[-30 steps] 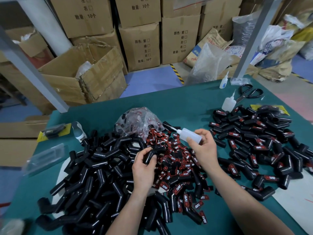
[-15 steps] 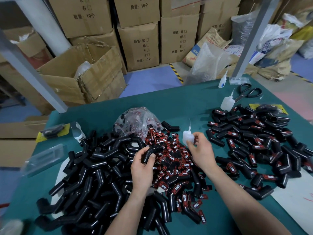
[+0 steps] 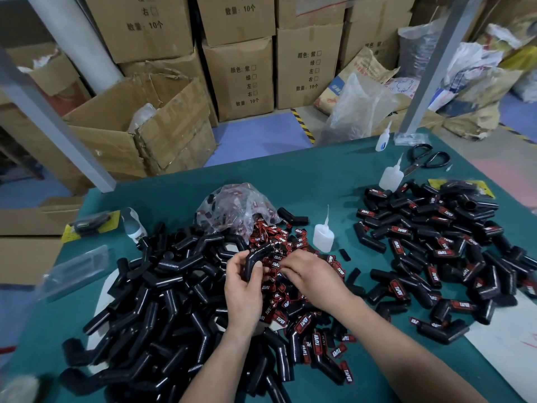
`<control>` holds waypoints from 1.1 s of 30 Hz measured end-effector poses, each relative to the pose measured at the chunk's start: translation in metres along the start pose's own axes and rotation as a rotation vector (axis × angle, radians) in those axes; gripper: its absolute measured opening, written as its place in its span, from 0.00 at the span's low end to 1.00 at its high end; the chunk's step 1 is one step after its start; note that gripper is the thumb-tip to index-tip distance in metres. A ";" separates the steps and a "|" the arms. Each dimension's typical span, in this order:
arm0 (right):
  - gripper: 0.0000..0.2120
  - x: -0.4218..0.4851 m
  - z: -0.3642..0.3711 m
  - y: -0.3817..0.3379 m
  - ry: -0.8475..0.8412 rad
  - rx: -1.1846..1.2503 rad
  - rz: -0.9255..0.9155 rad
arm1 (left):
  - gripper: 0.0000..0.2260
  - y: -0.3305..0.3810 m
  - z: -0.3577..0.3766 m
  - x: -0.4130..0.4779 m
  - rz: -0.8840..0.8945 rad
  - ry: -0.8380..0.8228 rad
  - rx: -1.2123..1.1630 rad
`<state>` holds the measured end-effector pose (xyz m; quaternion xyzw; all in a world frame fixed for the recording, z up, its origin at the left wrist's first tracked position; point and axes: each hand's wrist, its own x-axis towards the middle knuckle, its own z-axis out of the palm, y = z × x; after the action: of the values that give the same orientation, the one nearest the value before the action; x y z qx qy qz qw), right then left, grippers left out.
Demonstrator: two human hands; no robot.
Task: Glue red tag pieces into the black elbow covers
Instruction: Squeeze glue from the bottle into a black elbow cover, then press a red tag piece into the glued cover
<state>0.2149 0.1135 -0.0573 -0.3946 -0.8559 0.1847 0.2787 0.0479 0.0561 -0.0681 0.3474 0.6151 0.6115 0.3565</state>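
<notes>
My left hand (image 3: 242,289) grips a black elbow cover (image 3: 255,258) above the middle of the green table. My right hand (image 3: 312,279) reaches into the heap of red tag pieces (image 3: 290,286) beside it, its fingertips curled among the tags next to the cover; whether it pinches one is hidden. A glue bottle (image 3: 323,235) stands upright on the table just beyond my right hand. A large pile of bare black covers (image 3: 151,301) lies at left. Covers with red tags on them (image 3: 436,248) are heaped at right.
A plastic bag of tags (image 3: 235,210) lies behind the tag heap. Two more glue bottles (image 3: 390,177) and scissors (image 3: 427,159) sit at the far right. Yellow-backed packs (image 3: 90,223) and a clear bag (image 3: 75,271) lie at left. Cardboard boxes (image 3: 241,77) stand beyond the table.
My right hand has set the glue bottle down upright on the table and moved left into the red tags next to the cover. My left hand still holds the cover.
</notes>
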 end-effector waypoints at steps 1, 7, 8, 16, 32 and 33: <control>0.10 0.005 0.003 0.000 -0.043 -0.035 0.016 | 0.18 0.000 0.000 -0.001 -0.004 -0.002 -0.010; 0.15 0.033 0.004 -0.001 -0.295 -0.239 0.057 | 0.15 -0.002 -0.001 0.000 -0.008 -0.012 0.012; 0.14 0.034 0.006 -0.003 -0.296 -0.266 0.068 | 0.14 -0.002 -0.001 0.000 -0.008 -0.012 0.009; 0.12 0.036 0.005 -0.011 -0.204 -0.154 0.174 | 0.14 0.002 0.001 -0.002 0.025 0.003 -0.027; 0.08 0.035 0.007 -0.023 0.022 0.749 0.483 | 0.18 0.002 0.000 0.002 -0.028 0.017 -0.258; 0.08 0.035 0.007 -0.023 0.033 0.710 0.467 | 0.17 0.002 0.000 0.002 -0.044 0.024 -0.279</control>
<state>0.1786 0.1263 -0.0387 -0.4601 -0.6221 0.5198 0.3620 0.0469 0.0583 -0.0665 0.2738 0.5357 0.6872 0.4071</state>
